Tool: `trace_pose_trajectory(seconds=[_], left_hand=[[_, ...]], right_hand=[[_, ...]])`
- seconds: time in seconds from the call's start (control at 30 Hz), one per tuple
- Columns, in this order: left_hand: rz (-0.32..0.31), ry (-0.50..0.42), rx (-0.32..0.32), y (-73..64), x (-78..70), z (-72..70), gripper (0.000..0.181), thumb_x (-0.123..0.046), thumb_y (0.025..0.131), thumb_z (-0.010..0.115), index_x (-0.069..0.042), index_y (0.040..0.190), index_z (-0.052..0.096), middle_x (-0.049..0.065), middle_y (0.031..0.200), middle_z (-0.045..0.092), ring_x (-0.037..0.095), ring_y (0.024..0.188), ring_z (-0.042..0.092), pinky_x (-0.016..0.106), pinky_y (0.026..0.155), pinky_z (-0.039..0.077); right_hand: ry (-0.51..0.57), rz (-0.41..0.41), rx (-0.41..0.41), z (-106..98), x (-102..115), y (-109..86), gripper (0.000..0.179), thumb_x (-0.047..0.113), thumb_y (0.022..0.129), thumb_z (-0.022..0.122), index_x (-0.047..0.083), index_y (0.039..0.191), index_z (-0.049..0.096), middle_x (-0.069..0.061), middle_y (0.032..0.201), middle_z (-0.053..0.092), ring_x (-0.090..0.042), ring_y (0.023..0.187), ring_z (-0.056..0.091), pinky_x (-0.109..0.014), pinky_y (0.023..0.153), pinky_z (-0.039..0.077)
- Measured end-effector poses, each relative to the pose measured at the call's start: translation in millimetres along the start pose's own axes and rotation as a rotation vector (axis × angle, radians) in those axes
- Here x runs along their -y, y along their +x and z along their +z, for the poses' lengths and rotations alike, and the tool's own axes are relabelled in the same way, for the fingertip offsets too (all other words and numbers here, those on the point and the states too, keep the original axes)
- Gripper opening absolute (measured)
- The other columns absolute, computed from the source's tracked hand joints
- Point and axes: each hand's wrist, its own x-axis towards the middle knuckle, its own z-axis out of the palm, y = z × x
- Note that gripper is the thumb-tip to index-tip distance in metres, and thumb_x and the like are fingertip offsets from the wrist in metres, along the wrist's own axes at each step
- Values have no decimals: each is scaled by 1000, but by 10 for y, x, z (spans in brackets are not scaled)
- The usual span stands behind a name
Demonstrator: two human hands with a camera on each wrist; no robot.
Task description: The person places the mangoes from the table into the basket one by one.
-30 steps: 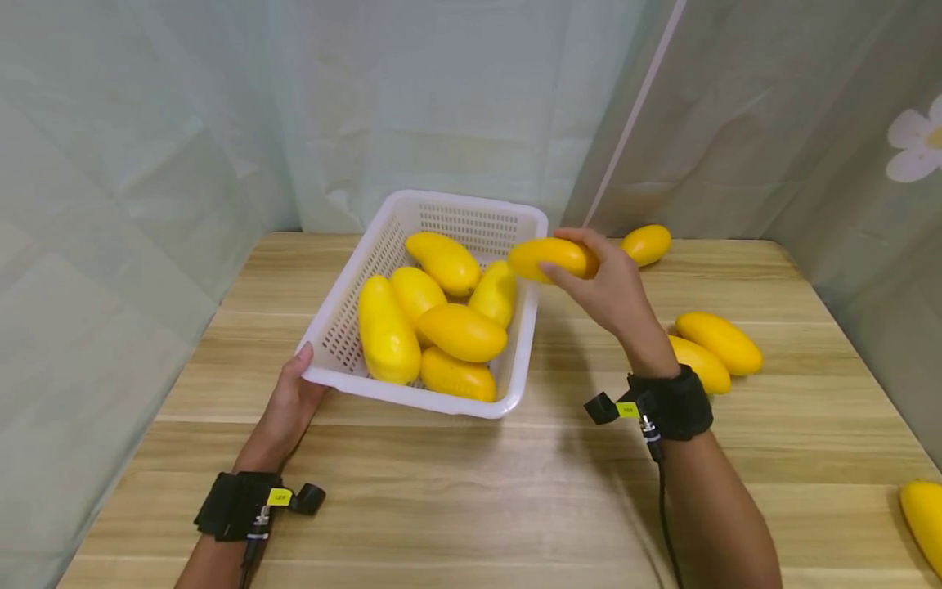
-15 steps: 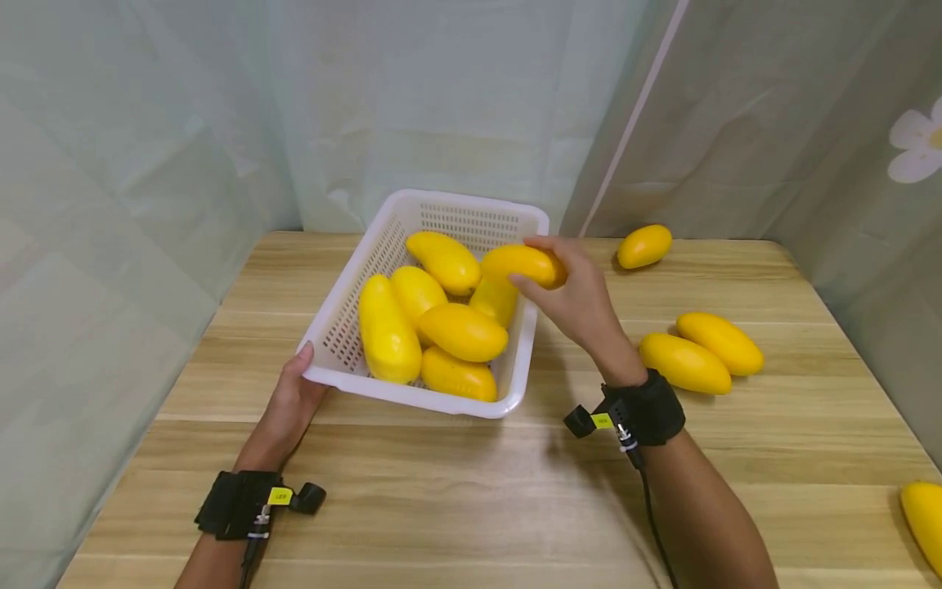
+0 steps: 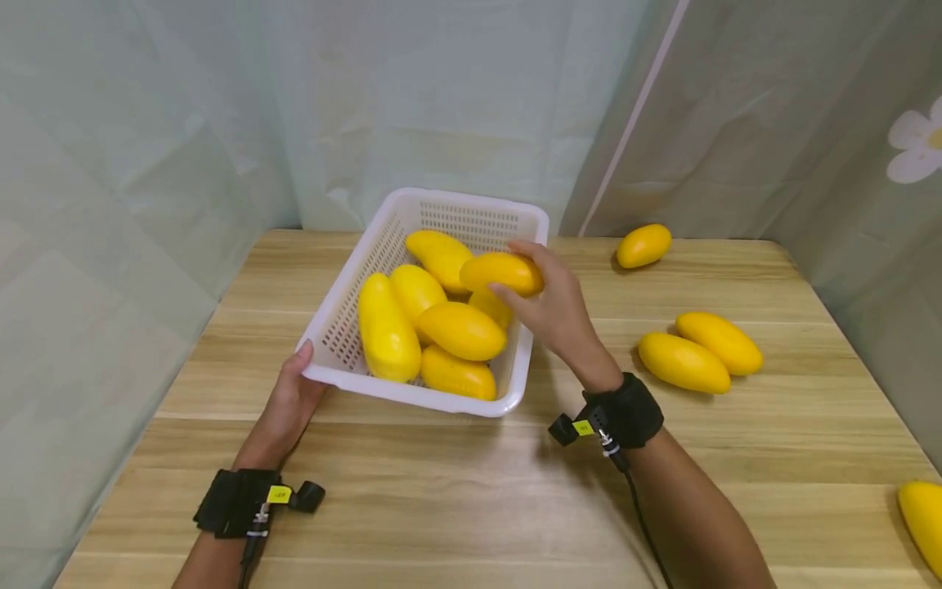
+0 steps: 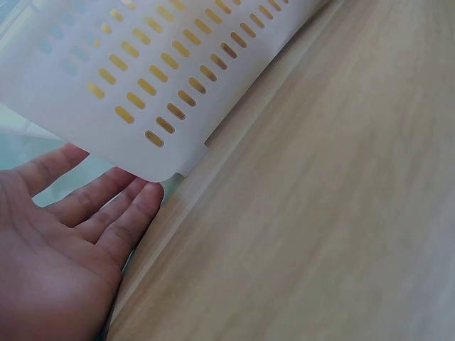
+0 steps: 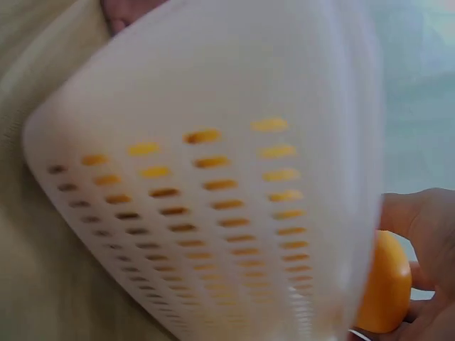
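A white perforated plastic basket (image 3: 419, 399) holds several yellow mangoes (image 3: 462, 330). My left hand (image 3: 289, 402) holds its near left corner, thumb at the rim; in the left wrist view, the fingers (image 4: 131, 213) reach the corner from below. Over the right part of the basket, my right hand (image 3: 553, 307) grips one more mango (image 3: 502, 272) between thumb and fingers. This mango overlaps another lying beneath it. In the right wrist view the basket wall (image 5: 234, 92) covers part of the held mango (image 5: 387, 284).
On the wooden table (image 3: 441, 507), two mangoes (image 3: 684, 362) lie side by side to the right. A single mango (image 3: 643, 246) sits at the back edge, and another (image 3: 923, 523) at the far right. Pale curtains (image 3: 456, 98) hang behind. A cable trails from each wrist strap.
My right hand has carried its mango leftward, from beyond the basket's right rim to over the mangoes inside. The left hand and the basket have stayed in place.
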Motion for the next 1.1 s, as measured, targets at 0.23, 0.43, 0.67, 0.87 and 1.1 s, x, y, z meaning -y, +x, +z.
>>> trace_pose_trajectory(seconds=[0.23, 0.43, 0.67, 0.87, 1.1], left_hand=[[-12, -12, -13, -5, 46, -15, 47, -46, 96, 17, -36, 143, 21, -2, 145, 21, 25, 123, 29, 46, 100, 16], [-8, 9, -15, -88, 15, -36, 48, -44, 96, 18, -35, 143, 18, -1, 146, 17, 29, 122, 27, 49, 100, 14], [25, -5, -30, -84, 30, -46, 48, -42, 97, 17, -32, 144, 19, 2, 146, 18, 28, 124, 27, 45, 100, 17], [19, -35, -11, -80, 63, 7, 49, -43, 97, 19, -31, 144, 18, 2, 146, 16, 29, 124, 24, 48, 100, 13], [-6, -16, -12, 30, 36, 120, 49, -45, 96, 22, -34, 144, 19, -3, 146, 16, 23, 127, 23, 47, 101, 12]], right_hand=[[-277, -13, 203, 234, -29, -60, 62, 42, 89, 52, 13, 140, 32, -3, 134, 42, -19, 123, 31, -39, 100, 12], [-420, -39, 293, 311, 10, -80, 62, 50, 92, 39, 17, 143, 26, -4, 128, 47, -24, 119, 35, -43, 100, 7], [-413, -39, 301, 349, -6, -34, 61, 50, 92, 39, 17, 142, 30, -4, 125, 49, -21, 117, 37, -42, 101, 5], [-408, -16, 311, 341, -68, -90, 60, 50, 92, 40, 16, 140, 33, -3, 125, 49, -18, 117, 38, -42, 101, 4], [-414, -27, 296, 265, -204, -64, 57, 49, 92, 40, 13, 136, 40, -4, 124, 50, -20, 116, 39, -43, 100, 6]])
